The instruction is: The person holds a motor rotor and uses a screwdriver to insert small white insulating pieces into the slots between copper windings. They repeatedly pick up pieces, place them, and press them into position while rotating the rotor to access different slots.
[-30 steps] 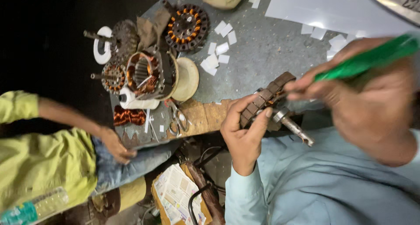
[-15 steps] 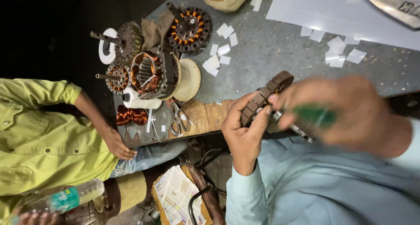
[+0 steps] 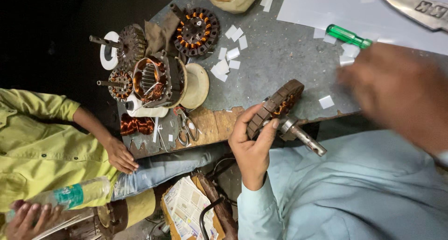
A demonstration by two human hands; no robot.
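Note:
My left hand (image 3: 252,144) grips a round fan-motor stator (image 3: 275,107) with copper windings, held on edge at the table's front rim. Its steel shaft (image 3: 303,137) points down to the right, over my light blue shirt. My right hand (image 3: 396,90) is blurred with motion at the right, above the table, and nothing shows in it. A green-handled screwdriver (image 3: 347,36) lies on the grey table (image 3: 280,58) up and to the left of that hand, next to a small white paper slip.
More wound stators (image 3: 196,31), a larger motor core (image 3: 156,81), a spool (image 3: 196,86), scissors (image 3: 186,128) and white paper slips (image 3: 228,58) crowd the table's left. A white sheet (image 3: 336,6) and a metal blade (image 3: 415,6) lie at the back. A co-worker's hand (image 3: 119,156) rests on a knee; a plastic bottle (image 3: 70,195) is lower left.
My right hand has laid the green screwdriver on the table and pulled away to the right. The stator now shows uncovered in my left hand. The co-worker has raised a plastic bottle.

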